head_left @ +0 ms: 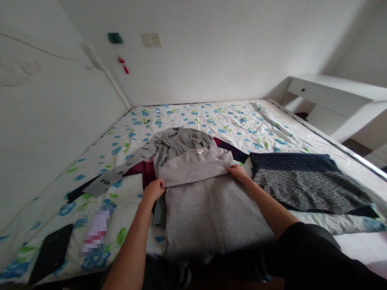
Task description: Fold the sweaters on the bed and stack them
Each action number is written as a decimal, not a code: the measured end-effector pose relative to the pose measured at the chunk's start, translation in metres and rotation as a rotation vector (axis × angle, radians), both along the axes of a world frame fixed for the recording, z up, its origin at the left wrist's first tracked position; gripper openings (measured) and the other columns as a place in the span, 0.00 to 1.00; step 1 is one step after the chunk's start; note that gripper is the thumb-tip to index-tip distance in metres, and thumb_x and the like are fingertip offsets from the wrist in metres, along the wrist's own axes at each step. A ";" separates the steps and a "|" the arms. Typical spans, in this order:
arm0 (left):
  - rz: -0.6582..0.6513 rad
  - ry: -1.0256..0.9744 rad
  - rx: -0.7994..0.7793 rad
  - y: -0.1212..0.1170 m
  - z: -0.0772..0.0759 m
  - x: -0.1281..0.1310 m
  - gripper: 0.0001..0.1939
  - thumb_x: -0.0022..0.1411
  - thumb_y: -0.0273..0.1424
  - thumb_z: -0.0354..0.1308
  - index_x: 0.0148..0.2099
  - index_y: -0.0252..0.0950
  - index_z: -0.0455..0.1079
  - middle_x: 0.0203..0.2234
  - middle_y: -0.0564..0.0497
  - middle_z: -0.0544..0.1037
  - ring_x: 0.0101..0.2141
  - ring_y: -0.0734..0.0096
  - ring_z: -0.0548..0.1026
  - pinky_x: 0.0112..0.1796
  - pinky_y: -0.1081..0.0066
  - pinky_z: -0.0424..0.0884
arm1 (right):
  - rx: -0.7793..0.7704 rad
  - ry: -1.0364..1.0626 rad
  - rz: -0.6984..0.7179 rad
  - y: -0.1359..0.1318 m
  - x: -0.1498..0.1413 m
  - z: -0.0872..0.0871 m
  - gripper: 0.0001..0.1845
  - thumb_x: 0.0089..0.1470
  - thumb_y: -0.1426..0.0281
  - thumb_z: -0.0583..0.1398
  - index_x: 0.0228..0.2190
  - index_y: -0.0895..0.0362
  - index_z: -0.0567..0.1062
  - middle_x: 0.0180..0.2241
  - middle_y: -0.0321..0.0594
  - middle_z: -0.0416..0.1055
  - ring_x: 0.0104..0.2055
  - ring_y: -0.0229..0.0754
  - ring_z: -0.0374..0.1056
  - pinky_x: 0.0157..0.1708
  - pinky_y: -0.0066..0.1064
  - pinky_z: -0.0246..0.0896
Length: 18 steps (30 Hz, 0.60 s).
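A light grey-beige ribbed sweater (211,217) lies flat in front of me, its neckline away from me and its lower edge at the bed's near side. One sleeve (193,173) lies folded across the chest. My left hand (154,191) pinches the sweater at the left end of that fold. On the right, my right hand (238,172) grips the other end of the folded sleeve. Beneath and beyond the sweater is a grey cable-knit sweater (181,141), with a grey "POP" lettered sleeve (105,181) and dark red cloth (148,173) sticking out to the left.
Folded dark blue and speckled grey knitwear (302,185) lies to the right on the flowered bedsheet (193,117). A black flat case (53,251) and a blurred-out lilac item (97,229) are at the near left. A white desk (329,100) stands beyond the bed's right edge.
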<state>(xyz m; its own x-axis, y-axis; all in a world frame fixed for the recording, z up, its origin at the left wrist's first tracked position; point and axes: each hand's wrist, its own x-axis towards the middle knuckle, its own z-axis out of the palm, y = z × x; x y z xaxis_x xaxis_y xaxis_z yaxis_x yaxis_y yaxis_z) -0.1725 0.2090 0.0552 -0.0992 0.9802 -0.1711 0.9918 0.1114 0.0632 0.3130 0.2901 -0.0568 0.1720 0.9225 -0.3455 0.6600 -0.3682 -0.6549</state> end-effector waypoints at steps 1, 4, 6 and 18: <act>0.006 -0.006 -0.024 0.001 -0.002 -0.001 0.06 0.64 0.26 0.65 0.42 0.42 0.77 0.45 0.48 0.87 0.47 0.56 0.85 0.42 0.69 0.71 | -0.023 -0.087 0.055 0.002 0.006 0.002 0.08 0.64 0.67 0.66 0.37 0.57 0.85 0.33 0.43 0.84 0.38 0.43 0.81 0.39 0.26 0.72; 0.023 -0.010 -0.069 0.004 -0.005 -0.005 0.05 0.63 0.27 0.65 0.41 0.43 0.77 0.44 0.49 0.88 0.46 0.57 0.86 0.42 0.69 0.72 | 0.013 -0.274 0.155 0.014 0.015 0.012 0.13 0.62 0.71 0.66 0.47 0.57 0.88 0.44 0.49 0.87 0.52 0.51 0.82 0.51 0.31 0.73; 0.031 0.003 -0.104 0.006 -0.005 -0.007 0.03 0.64 0.29 0.65 0.41 0.43 0.77 0.45 0.48 0.89 0.46 0.56 0.86 0.42 0.68 0.73 | 0.070 -0.334 0.155 0.024 0.016 0.019 0.23 0.64 0.71 0.65 0.59 0.56 0.84 0.52 0.52 0.86 0.58 0.55 0.81 0.55 0.35 0.73; 0.119 0.027 -0.219 0.008 -0.018 -0.017 0.06 0.62 0.33 0.67 0.43 0.43 0.80 0.47 0.44 0.89 0.47 0.52 0.87 0.42 0.67 0.75 | 0.137 -0.404 0.422 0.081 0.019 0.015 0.54 0.65 0.66 0.68 0.83 0.50 0.53 0.58 0.51 0.82 0.57 0.54 0.80 0.59 0.39 0.71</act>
